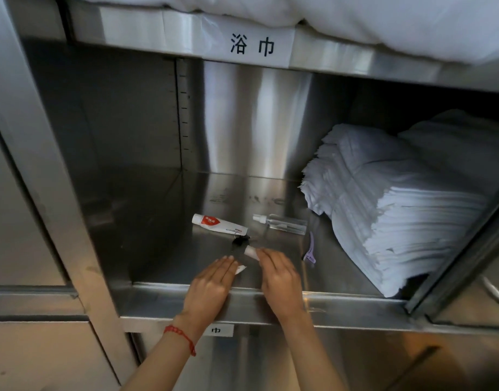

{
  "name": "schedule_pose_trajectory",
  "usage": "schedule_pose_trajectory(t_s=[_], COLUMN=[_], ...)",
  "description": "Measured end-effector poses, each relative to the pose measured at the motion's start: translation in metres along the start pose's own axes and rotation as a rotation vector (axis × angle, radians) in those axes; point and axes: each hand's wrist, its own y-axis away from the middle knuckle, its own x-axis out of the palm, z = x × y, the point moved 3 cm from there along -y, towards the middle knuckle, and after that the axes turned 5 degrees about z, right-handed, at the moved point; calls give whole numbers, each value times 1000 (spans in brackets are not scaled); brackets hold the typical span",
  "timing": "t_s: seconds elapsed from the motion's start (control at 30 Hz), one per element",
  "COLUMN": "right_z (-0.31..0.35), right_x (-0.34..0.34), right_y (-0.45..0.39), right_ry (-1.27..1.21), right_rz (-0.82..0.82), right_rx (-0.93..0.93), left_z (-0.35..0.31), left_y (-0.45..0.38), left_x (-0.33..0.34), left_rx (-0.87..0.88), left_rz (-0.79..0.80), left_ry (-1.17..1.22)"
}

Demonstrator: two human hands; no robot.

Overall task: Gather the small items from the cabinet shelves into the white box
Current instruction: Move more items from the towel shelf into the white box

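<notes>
Hands (247,273) over shelf lip (341,299), left side open.

White paper label (261,48) on upper steel shelf edge reads 浴巾. Small white label (216,330) on lower shelf edge shows 巾, rest hidden. Print on white-and-red tube (218,222) unreadable.

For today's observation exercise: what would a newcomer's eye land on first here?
The tall stack of folded white towels filling the steel shelf's right side. Then two bare hands, left and right, at the front edge, near a red-and-white tube and clear spray bottle.
</notes>
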Motion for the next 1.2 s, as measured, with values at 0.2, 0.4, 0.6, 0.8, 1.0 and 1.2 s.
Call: schedule_pose_trajectory(t_s=[0.2,0.4,0.6,0.8,1.0,1.2], right_z=[-21,-45,-70,-92,-117,-136], right_x=[-26,-64,-109,-154,-198,-239], right_y=[11,36,73,115,160,197], right_ry=[45,91,160,238,304,358], right_rz=[-94,-146,-142,-164,-173,-192], right_rx=[-1,23,77,135,232,311], left_z=[-27,-75,-133,-192,-253,-307], left_y=[-17,-32,-41,-49,-52,-56], left_x=[-1,4,4,3,3,-2], left_rx=[77,152,265,362,448,498], left_rz=[-64,-134,-263,-313,-324,-337], left_ry=[24,92,150,181,224,268])
